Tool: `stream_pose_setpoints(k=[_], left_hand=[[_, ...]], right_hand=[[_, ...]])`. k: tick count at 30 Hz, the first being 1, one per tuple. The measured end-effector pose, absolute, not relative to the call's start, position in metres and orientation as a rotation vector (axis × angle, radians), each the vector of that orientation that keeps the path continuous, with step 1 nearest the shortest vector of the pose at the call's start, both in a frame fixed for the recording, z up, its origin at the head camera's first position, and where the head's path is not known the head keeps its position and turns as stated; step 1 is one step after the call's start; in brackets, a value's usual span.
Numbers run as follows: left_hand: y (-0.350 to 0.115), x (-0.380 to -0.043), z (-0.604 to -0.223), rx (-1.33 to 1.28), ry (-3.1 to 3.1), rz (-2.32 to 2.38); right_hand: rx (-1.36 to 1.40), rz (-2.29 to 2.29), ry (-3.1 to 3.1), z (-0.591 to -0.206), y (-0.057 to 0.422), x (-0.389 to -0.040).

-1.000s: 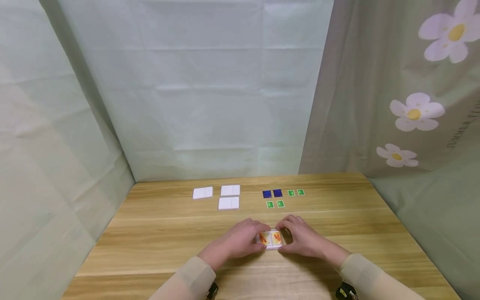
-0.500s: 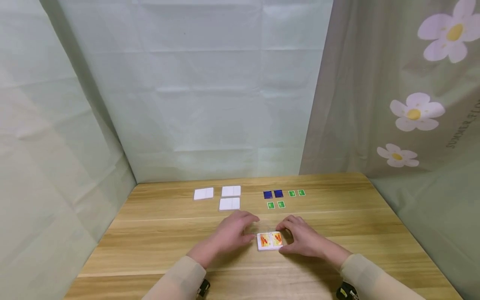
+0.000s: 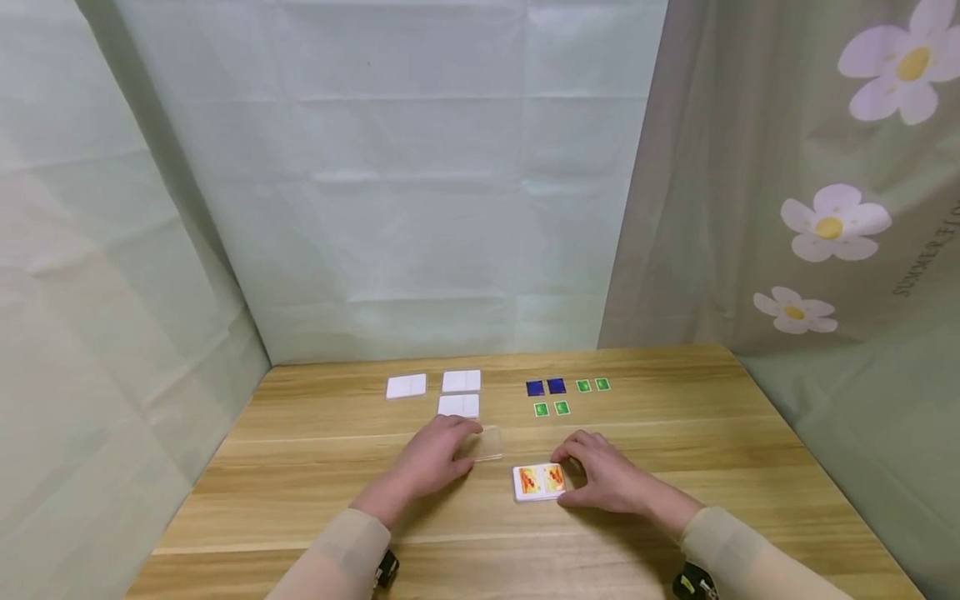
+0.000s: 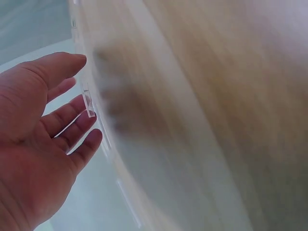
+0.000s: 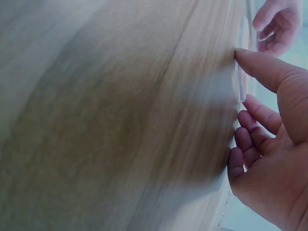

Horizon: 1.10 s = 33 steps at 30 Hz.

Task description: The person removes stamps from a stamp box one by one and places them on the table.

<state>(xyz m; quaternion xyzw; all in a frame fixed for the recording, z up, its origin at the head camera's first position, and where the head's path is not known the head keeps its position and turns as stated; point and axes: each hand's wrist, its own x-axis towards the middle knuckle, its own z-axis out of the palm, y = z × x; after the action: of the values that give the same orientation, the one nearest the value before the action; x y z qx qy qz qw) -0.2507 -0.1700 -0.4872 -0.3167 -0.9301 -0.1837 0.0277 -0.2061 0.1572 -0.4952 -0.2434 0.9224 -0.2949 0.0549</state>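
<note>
My left hand (image 3: 433, 457) holds a thin clear plastic cover (image 3: 490, 444) by its edge, thumb and fingers on opposite sides. In the left wrist view the cover's transparent rim (image 4: 88, 103) shows beside the fingers. My right hand (image 3: 603, 479) grips the right end of a flat white case (image 3: 531, 495) lying on the table, its thumb at the near corner and a fingertip at the far one. Two orange-and-yellow picture cards (image 3: 554, 478) lie side by side in the case. Seen from the right wrist, the case's edge (image 5: 242, 84) sits between thumb and index finger.
On the wooden table (image 3: 300, 492), three white cards in clear cases (image 3: 461, 382) lie at the back left. To their right are two dark blue square cards (image 3: 556, 386) and several small green ones (image 3: 562, 407). Pale cloth (image 3: 420, 208) hangs behind and at the sides.
My left hand has come away from the picture-card case, moving left and slightly away with the clear cover. My right hand has stayed at the case.
</note>
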Motion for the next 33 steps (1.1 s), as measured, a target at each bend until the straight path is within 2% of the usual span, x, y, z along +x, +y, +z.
stream_pose_setpoints(k=[11,21,33], left_hand=[[-0.170,-0.251,-0.488,-0.959,-2.907,-0.545],[-0.131,-0.229,-0.472,-1.102,-2.898,-0.562],[-0.112,-0.223,-0.485,-1.118,-2.922,-0.398]], right_hand=[[-0.721,-0.908,2.793,-0.494,0.158,-0.204],[-0.732,-0.898,2.796,-0.493,0.158,-0.206],[-0.734,-0.901,2.800,-0.495,0.158,-0.206]])
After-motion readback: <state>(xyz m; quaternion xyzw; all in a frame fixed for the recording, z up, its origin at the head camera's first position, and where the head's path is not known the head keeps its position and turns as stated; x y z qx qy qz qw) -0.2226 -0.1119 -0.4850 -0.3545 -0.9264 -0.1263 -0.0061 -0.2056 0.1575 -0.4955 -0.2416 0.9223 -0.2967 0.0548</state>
